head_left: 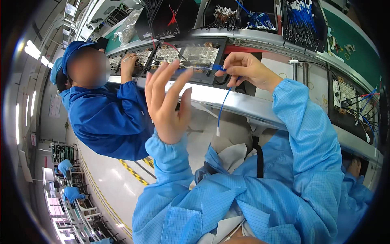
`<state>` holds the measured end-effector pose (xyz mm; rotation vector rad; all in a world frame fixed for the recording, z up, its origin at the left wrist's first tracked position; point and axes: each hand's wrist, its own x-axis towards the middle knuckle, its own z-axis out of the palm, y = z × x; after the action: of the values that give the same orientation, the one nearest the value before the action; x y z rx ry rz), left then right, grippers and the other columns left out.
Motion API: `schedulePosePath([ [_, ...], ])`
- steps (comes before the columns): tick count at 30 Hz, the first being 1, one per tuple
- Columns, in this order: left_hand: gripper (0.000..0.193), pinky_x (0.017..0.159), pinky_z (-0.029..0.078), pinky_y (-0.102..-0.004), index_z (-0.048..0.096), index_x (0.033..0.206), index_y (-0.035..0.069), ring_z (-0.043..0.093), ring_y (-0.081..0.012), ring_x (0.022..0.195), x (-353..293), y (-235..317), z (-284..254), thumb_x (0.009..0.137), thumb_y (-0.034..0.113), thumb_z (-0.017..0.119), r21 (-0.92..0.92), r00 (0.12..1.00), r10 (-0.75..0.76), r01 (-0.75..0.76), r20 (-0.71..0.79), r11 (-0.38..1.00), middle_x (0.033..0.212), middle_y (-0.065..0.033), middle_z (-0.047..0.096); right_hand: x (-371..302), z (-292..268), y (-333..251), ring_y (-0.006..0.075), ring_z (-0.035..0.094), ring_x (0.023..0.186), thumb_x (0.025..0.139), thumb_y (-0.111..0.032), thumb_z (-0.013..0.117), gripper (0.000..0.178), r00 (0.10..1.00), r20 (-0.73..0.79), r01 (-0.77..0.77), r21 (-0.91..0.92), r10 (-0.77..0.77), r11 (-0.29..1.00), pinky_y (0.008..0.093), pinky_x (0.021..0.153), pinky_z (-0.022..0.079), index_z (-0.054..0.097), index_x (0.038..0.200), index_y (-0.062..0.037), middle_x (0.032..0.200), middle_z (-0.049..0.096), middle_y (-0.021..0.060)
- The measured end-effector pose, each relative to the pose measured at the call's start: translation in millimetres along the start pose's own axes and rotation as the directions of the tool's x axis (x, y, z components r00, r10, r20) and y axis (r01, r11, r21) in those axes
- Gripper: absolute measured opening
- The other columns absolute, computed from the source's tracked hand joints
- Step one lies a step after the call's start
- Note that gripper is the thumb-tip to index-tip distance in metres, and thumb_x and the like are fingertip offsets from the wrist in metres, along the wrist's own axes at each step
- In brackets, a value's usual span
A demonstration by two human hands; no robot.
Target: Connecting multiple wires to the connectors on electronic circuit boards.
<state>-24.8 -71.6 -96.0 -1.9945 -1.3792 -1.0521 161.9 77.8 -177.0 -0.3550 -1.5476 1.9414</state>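
A thin blue wire (222, 110) with a white connector at its lower end is pinched in my right hand (250, 70), the end dangling over the edge of the line. More blue shows at those fingertips and stretches left toward my other hand. My left hand (167, 95) is raised with its fingers spread, somewhat blurred, and I see nothing gripped in it. Behind both hands lies a black tray (219, 57) holding clear, shiny moulded parts with wires on them.
Along the back stand black bins of blue wires (300, 20), of white-tipped wires (223, 16) and of black and red wires (170, 20). Another fitted unit (357, 97) sits at right. A co-worker in dark blue (109, 118) works close on my left. A metal rail (243, 101) edges the line.
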Motion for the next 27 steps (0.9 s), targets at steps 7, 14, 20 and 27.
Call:
schedulePosePath([
  [7, 0.026, 0.104, 0.032, -0.0462, 0.068, 0.104, 0.013, 0.062, -0.0244, 0.094, -11.2, -30.5, 10.6, 0.079, 0.008, 0.066, 0.055, 0.945, -0.127, 0.116, 0.302, 0.992, 0.099, -0.003, 0.066, 4.4, 14.3, 7.0, 0.0121, 0.069, 0.071, 0.086, -0.018, 0.065, 0.016, 0.99, 0.13, -0.046, -0.045, 0.052, 0.998, 0.0161, 0.057, 0.051, 0.059, 0.097, -0.0079, 0.102, 0.069, 0.0154],
  [14, 0.014, 0.065, 0.047, -0.0313, 0.065, 0.098, 0.005, 0.06, -0.0202, 0.066, -24.7, -29.2, 11.2, 0.084, 0.005, 0.063, -0.058, 0.853, -0.278, 0.336, 0.441, 0.94, 0.072, -0.0076, 0.064, 4.7, 12.8, 6.1, 0.0177, 0.07, 0.08, 0.084, -0.028, 0.066, 0.026, 0.988, 0.145, -0.039, -0.061, 0.047, 0.997, 0.0199, 0.064, 0.055, 0.062, 0.099, -0.0065, 0.103, 0.068, 0.0176],
  [20, 0.01, 0.056, 0.043, -0.021, 0.057, 0.1, -0.002, 0.055, -0.0086, 0.059, -39.6, -24.6, 9.6, 0.091, 0.0, 0.053, -0.366, 0.67, -0.429, 0.714, 0.606, 0.596, 0.073, -0.0064, 0.063, -0.3, 13.2, -0.2, 0.0294, 0.064, 0.103, 0.089, -0.06, 0.028, 0.075, 0.959, 0.28, -0.145, 0.378, 0.037, 0.914, 0.0329, 0.085, 0.054, 0.049, 0.13, -0.0002, 0.118, 0.06, 0.0237],
  [27, 0.012, 0.055, 0.042, -0.0208, 0.049, 0.105, 0.0, 0.053, -0.0083, 0.059, -55.7, -16.5, 19.8, 0.096, 0.006, 0.044, -0.64, 0.7, -0.388, 0.711, 0.6, 0.292, 0.075, -0.0062, 0.061, -0.4, 28.4, -3.5, 0.0254, 0.066, 0.096, 0.089, -0.029, 0.047, 0.046, 0.982, 0.169, -0.121, 0.256, 0.079, 0.959, 0.0313, 0.08, 0.055, 0.052, 0.125, 0.0, 0.106, 0.066, 0.0153],
])
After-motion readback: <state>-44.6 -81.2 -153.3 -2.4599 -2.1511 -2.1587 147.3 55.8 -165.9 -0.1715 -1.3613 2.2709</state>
